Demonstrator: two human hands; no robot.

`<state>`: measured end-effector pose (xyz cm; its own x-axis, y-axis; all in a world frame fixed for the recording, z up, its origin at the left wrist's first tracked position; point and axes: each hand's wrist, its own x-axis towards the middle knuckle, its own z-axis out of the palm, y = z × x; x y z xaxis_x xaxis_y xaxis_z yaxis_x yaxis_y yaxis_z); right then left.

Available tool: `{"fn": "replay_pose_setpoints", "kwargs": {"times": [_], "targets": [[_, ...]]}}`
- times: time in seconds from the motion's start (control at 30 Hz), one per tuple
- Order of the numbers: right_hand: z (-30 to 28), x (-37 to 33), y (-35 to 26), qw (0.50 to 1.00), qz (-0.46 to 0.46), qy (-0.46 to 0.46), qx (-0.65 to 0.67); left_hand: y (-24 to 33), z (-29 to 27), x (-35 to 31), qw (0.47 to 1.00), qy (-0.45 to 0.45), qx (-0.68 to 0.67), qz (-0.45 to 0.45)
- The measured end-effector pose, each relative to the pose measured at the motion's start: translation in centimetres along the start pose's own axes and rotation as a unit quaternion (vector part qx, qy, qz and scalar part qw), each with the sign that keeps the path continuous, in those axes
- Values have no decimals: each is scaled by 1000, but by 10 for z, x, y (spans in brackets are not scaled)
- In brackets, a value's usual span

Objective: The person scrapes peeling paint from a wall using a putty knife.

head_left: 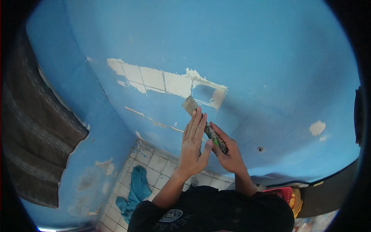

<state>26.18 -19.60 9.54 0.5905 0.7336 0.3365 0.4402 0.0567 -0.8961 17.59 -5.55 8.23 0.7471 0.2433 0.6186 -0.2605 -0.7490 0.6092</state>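
A scraper with a broad metal blade (189, 105) and a dark, paint-spotted handle (216, 138) points up and left toward the blue wall (247, 50). My right hand (231, 154) is closed round the handle, its index finger along the upper side. My left hand (192, 149) lies flat with fingers stretched out over the scraper's neck, and its thumb is near the handle. Just above the blade, pale tiles (152, 78) show in a band where the blue paint is off. Whether the blade touches the wall I cannot tell.
A dark patterned curtain (42, 127) hangs at the left. On the tiled floor (156, 162) lies a teal cloth (137, 189). At the lower right are a red and yellow item (288, 197) and a dark curved edge (328, 197). A small hole (260, 149) marks the wall.
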Motion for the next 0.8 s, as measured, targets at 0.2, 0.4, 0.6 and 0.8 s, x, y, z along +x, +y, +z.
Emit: {"fn": "replay_pose_setpoints", "kwargs": {"times": [0.2,0.4,0.6,0.8], "targets": [[7,39,3,999,-13,32,-22,-24,8,46,998,58,-27,-1],[14,57,2,989,-33,72,-123,-48,9,63,996,73,-47,27],[27,62,-2,982,-24,126,-139,-59,8,70,995,79,-59,26],[24,72,-8,975,-22,121,-183,-66,8,76,999,44,-30,6]]}}
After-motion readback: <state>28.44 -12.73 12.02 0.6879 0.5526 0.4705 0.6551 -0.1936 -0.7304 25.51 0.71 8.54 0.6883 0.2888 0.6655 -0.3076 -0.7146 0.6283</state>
